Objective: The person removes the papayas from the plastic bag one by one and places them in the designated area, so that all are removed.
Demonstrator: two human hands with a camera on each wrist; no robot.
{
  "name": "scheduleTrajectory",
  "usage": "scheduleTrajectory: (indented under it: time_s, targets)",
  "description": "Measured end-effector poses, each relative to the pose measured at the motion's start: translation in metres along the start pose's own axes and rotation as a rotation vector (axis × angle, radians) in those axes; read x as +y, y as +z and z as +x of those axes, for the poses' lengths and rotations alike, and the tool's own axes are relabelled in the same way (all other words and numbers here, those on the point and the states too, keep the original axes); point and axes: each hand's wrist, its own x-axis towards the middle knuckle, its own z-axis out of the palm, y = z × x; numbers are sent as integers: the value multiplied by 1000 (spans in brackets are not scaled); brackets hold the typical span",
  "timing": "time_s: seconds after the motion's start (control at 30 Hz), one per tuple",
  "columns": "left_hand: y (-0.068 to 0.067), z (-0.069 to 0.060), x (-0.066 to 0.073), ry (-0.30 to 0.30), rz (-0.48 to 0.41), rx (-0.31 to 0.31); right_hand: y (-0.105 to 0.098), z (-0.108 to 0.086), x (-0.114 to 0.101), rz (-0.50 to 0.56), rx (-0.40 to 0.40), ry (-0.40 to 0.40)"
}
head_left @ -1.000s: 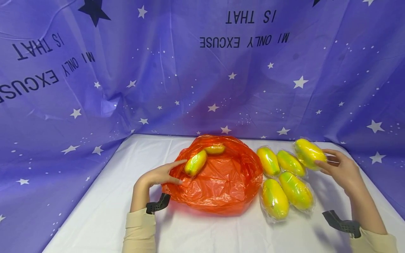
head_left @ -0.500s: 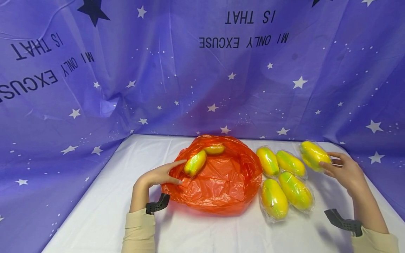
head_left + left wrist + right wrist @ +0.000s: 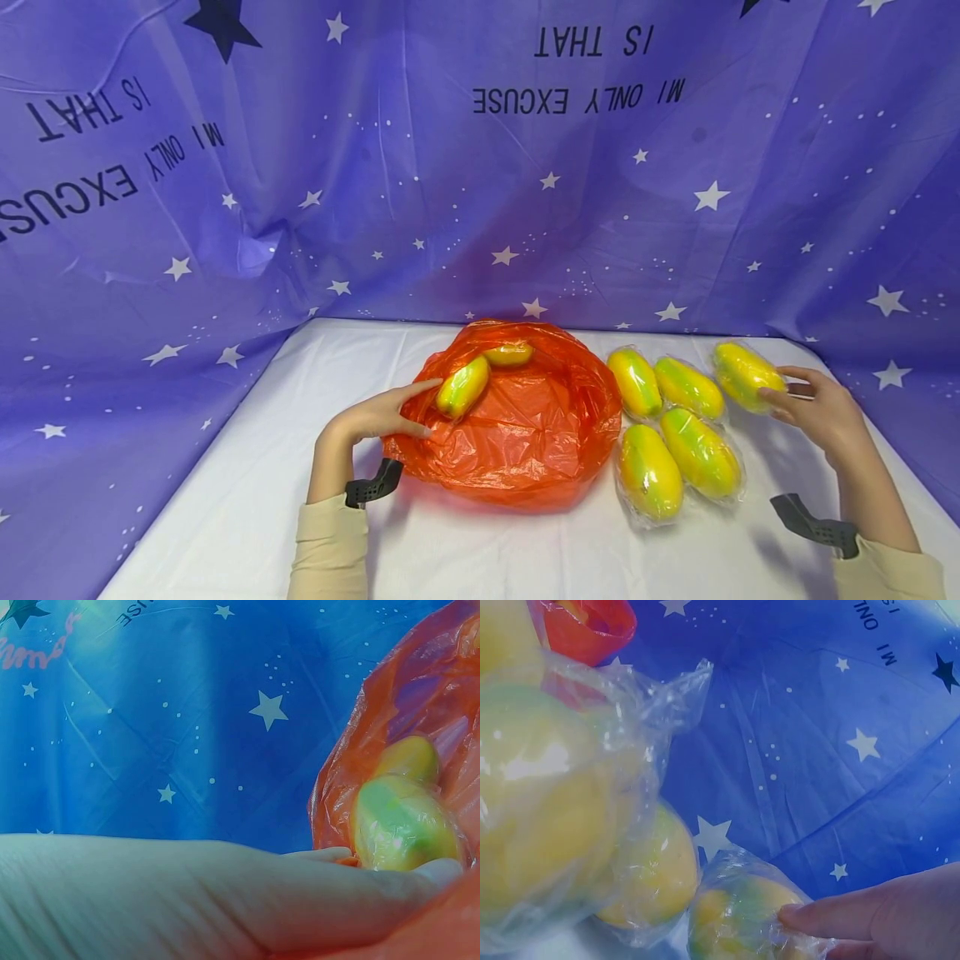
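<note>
An open red plastic bag (image 3: 517,425) lies mid-table with two yellow-green fruits inside, one (image 3: 463,387) near its left edge and another (image 3: 510,354) behind. My left hand (image 3: 375,414) rests at the bag's left rim, fingers and thumb spread and fairly straight beside the nearer fruit (image 3: 405,825). At the far right, my right hand (image 3: 821,412) grips a plastic-wrapped yellow fruit (image 3: 746,375) by its right end, thumb on the near side. In the right wrist view a fingertip presses on the wrapped fruit (image 3: 742,919); the underside is hidden.
Between the bag and my right hand lie several wrapped fruits, including one at the front (image 3: 651,473) and one beside it (image 3: 701,452). A white cloth (image 3: 480,558) covers the table. A purple star-printed curtain (image 3: 450,167) hangs behind and at the sides.
My right hand has shifted a little to the right and slightly down with its fruit, mostly in the first half second. My left hand and the bag look unmoved.
</note>
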Motion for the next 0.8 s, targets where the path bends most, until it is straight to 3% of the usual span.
scheduleTrajectory:
  time_s: [0.43, 0.67, 0.8]
  targets:
    - [0, 0, -1, 14, 7, 3, -2, 3, 14, -6, -65, 95]
    - [0, 0, -2, 19, 11, 5, -3, 4, 21, 56, -138, 101]
    - [0, 0, -2, 17, 7, 5, -1, 6, 23, 68, -131, 96]
